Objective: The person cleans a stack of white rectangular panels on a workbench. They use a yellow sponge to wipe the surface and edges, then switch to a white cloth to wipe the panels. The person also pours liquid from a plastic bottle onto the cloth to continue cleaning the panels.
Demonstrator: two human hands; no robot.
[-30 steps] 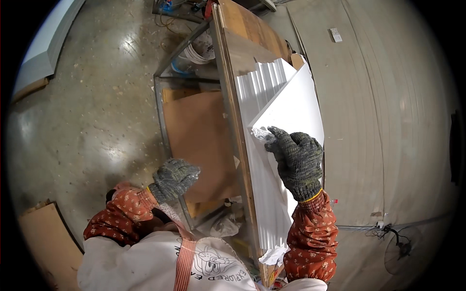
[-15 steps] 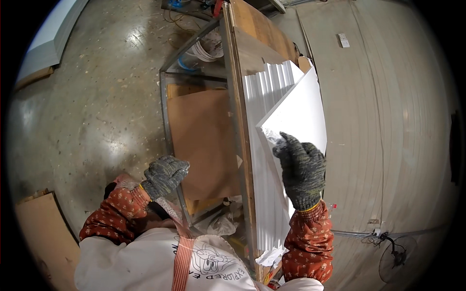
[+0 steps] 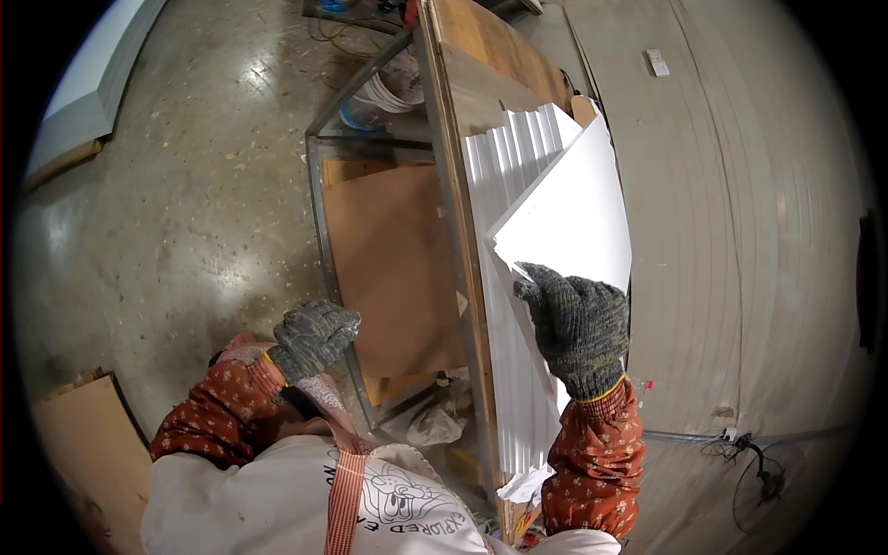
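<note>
A smooth white board (image 3: 578, 208) lies slantwise over a row of white ridged panels (image 3: 509, 166) on a long wooden-edged bench. My right hand (image 3: 578, 324), in a grey knitted glove, is at the board's near left edge, its fingers bent together against that edge; their undersides are hidden. My left hand (image 3: 316, 340), gloved alike, hangs left of the bench in front of my body. Its fingers are curled closed, with a whitish trace at the tips; whatever is inside does not show.
A metal frame (image 3: 319, 217) carries the bench, with a brown sheet (image 3: 393, 268) and a white bucket (image 3: 393, 92) inside it. To the right stands a pale wall (image 3: 684, 231), with a fan (image 3: 760, 476) near it. A cardboard-coloured sheet (image 3: 88, 435) lies at lower left.
My right hand has shifted slightly down and right along the board's edge. A rough whitish patch near its fingertips no longer shows. My left hand has hardly moved.
</note>
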